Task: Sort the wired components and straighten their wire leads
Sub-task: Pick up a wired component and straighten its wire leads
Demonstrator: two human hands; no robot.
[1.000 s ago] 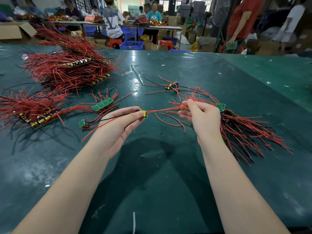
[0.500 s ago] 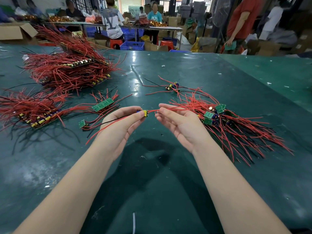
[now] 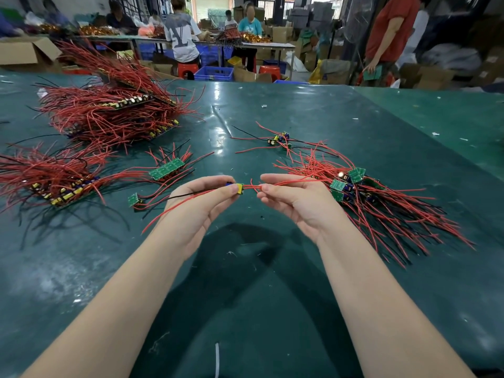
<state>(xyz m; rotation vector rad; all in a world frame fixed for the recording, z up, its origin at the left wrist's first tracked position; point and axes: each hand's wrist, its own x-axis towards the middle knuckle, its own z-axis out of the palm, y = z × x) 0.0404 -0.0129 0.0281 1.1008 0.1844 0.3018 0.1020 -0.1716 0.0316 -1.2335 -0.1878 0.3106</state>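
Left hand (image 3: 199, 203) pinching a small yellow-and-blue component (image 3: 237, 188) just above the green table (image 3: 272, 296), leads trailing back over the palm. Right hand (image 3: 294, 199) pinching its red lead (image 3: 289, 183) close by. Loose pile (image 3: 381, 203) right, sorted stacks (image 3: 109, 115) far left.
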